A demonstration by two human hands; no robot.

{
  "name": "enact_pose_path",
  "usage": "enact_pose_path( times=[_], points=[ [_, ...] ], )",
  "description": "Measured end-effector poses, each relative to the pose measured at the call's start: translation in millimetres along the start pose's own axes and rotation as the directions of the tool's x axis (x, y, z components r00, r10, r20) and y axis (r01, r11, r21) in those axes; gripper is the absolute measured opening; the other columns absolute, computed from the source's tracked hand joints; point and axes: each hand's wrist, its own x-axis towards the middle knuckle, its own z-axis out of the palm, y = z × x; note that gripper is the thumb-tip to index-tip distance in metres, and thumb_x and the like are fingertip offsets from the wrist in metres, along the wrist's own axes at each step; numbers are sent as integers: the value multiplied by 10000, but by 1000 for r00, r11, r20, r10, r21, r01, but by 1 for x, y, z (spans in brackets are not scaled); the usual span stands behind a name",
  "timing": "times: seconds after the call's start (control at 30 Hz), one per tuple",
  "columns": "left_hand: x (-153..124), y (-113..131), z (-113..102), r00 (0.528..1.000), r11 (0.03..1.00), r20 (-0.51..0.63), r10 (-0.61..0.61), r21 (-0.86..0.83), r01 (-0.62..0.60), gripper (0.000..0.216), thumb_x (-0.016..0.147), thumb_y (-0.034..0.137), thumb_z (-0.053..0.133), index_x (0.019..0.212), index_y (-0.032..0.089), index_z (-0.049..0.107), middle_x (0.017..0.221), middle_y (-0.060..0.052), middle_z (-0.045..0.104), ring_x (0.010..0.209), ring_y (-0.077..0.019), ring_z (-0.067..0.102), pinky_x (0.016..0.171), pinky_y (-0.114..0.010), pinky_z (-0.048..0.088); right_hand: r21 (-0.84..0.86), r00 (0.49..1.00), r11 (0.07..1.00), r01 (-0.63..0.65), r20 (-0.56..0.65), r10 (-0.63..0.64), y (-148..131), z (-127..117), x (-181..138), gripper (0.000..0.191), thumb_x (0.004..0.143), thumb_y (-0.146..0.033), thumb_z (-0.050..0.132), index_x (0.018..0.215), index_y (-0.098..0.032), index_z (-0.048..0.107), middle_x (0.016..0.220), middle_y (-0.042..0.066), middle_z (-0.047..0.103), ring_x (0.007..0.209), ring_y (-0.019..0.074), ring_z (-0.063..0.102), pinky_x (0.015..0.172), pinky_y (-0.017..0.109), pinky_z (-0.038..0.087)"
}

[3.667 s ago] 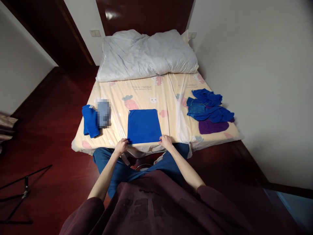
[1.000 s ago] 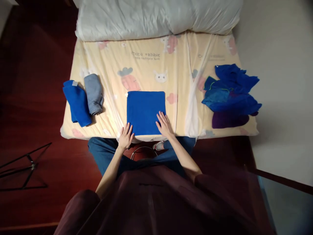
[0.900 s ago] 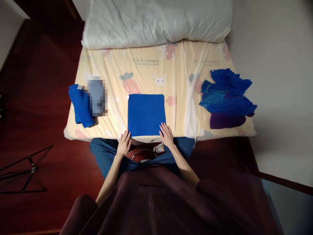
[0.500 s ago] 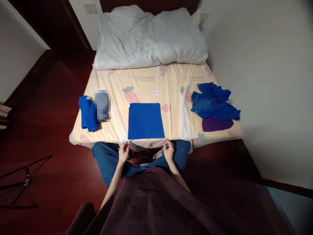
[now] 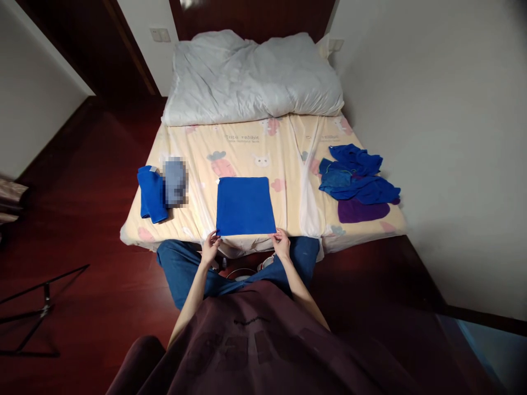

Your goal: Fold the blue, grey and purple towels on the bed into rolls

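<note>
Pixelation blurs a grayish-blue cloth point(image 5: 175, 182) on the bed point(image 5: 242, 163), while a purple cloth point(image 5: 363, 212) lies partly hidden under a rumpled blue pile point(image 5: 364, 187). Whether the left grip point(image 5: 210, 249) and right grip point(image 5: 282, 245) pinch the flat blue cloth point(image 5: 245, 207) is too small to tell. The left edge crops a black stand point(image 5: 46, 294); the top edge, a headboard point(image 5: 255, 19).

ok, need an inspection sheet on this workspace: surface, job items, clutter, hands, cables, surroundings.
Surface: printed bed sheet, wrinkled
Job items: blue cloth, spread flat at the near edge
Clutter: folded blue bundle and pixelated grey-blue item left; loose cloth heap right; white bedding at far end
Hands: left hand and right hand at cloth's near corners; grip unclear
Cables: nothing seen
Surroundings: black stand on floor, left
</note>
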Motion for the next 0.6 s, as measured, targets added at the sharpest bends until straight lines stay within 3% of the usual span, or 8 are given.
enact_pose_path(
  times=[0.17,0.33,0.6],
  points=[
    [9,4,0,999,999,0,-36,-12,36,623,767,544,684,1267,173,647,1026,-94,728,922,-230,725,869,-394,594,-23,1000,1000,15,-11,-15,-3,3,7,406,794,-296,664,1173,-152,678,917,110,758,788,237,711,865,421,605],
    [19,11,-2,1000,999,18,24,20,-25,533,744,450,691,1192,162,674,1003,-97,734,934,-239,716,900,-421,590,-66,999,997,41,-5,-41,-5,0,15,476,792,-198,574,1254,-147,677,1017,115,743,783,223,688,880,413,595],
    [41,29,-8,992,950,54,111,287,-122,395,711,289,640,1083,182,716,928,-63,707,839,-230,700,877,-423,596,-142,982,976,166,118,-150,-5,-7,39,522,735,-75,503,1184,-168,753,1107,116,675,931,227,680,921,398,602]
  ],
)
